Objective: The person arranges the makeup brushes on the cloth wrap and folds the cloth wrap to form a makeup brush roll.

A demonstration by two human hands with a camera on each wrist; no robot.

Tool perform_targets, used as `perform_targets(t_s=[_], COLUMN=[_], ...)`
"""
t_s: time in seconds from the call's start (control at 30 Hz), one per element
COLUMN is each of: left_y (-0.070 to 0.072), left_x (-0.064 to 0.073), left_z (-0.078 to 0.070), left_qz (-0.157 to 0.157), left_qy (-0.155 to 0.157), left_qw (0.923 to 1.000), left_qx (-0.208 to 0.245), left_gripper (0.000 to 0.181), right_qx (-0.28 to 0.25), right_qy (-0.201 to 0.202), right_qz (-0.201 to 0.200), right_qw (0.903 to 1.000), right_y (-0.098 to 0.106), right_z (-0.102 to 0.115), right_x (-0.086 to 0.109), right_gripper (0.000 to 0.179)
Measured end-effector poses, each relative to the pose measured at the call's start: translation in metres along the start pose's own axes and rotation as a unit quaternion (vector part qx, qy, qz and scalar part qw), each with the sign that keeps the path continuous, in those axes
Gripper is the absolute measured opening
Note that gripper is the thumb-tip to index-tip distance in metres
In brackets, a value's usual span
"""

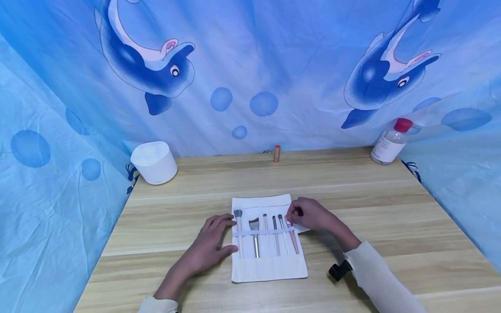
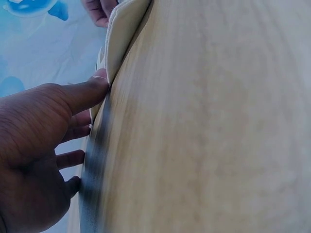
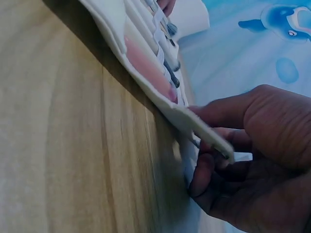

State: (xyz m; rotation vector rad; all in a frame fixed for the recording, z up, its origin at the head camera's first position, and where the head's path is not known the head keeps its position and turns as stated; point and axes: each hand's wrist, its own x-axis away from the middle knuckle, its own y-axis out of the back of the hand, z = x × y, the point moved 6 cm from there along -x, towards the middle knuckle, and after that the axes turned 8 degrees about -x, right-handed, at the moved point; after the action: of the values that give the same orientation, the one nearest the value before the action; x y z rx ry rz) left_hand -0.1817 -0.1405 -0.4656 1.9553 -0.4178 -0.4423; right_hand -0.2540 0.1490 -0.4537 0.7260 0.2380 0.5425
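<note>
A white fabric brush roll (image 1: 270,270) lies unrolled on the table, with several makeup brushes tucked under its elastic band (image 1: 244,233). Among them are a fluffy brush (image 1: 238,214) at the left, a wide flat brush (image 1: 254,224) and a pink-handled brush (image 1: 294,243) at the right. My left hand (image 1: 209,245) rests along the roll's left edge, thumb and fingers touching it. At the upper right edge, my right hand (image 1: 309,213) pinches the cloth beside the pink brush's head. The right wrist view shows the lifted cloth edge (image 3: 214,138) between thumb and curled fingers.
On the wooden table (image 1: 176,217) a white round container (image 1: 154,163) stands back left. A small lipstick-like tube (image 1: 276,153) is at the back middle, and a clear bottle with a red cap (image 1: 389,143) back right. A blue dolphin curtain (image 1: 242,52) hangs behind.
</note>
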Motion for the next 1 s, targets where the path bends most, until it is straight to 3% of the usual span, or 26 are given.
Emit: perform_targets(t_s=[0.17, 0.3, 0.43, 0.53, 0.67, 0.77, 0.9, 1.0], left_y=[0.001, 0.002, 0.005, 0.013, 0.026, 0.029, 0.026, 0.024], left_x=[-0.001, -0.001, -0.002, -0.007, -0.023, -0.036, -0.044, -0.044], left_z=[-0.002, -0.003, -0.005, -0.005, -0.005, -0.007, -0.003, 0.002], left_qz=[-0.002, -0.001, 0.009, 0.001, -0.038, -0.048, -0.014, 0.017], left_qy=[-0.004, -0.006, -0.009, -0.01, -0.035, -0.074, -0.093, -0.072], left_qw=[1.0, 1.0, 0.9995, 0.999, 0.9966, 0.9918, 0.9876, 0.988], left_qx=[0.003, -0.005, -0.027, -0.044, -0.064, -0.093, -0.126, -0.135], left_gripper=[0.067, 0.066, 0.063, 0.052, 0.041, 0.046, 0.048, 0.045], right_qx=[0.032, 0.092, 0.204, 0.229, 0.23, 0.267, 0.312, 0.315], right_qy=[0.023, 0.042, 0.095, 0.148, 0.223, 0.274, 0.31, 0.309], right_qz=[0.027, 0.018, -0.042, -0.069, -0.015, 0.037, 0.046, 0.031], right_qw=[0.9989, 0.9947, 0.9735, 0.9597, 0.9473, 0.9232, 0.8968, 0.8967], right_y=[-0.003, -0.004, -0.006, -0.019, -0.061, -0.098, -0.124, -0.124], right_z=[0.009, 0.021, 0.045, 0.075, 0.118, 0.139, 0.149, 0.145], right_x=[0.009, 0.014, 0.018, 0.024, 0.038, 0.051, 0.063, 0.069], right_gripper=[0.012, 0.011, 0.004, 0.013, 0.025, 0.034, 0.037, 0.033])
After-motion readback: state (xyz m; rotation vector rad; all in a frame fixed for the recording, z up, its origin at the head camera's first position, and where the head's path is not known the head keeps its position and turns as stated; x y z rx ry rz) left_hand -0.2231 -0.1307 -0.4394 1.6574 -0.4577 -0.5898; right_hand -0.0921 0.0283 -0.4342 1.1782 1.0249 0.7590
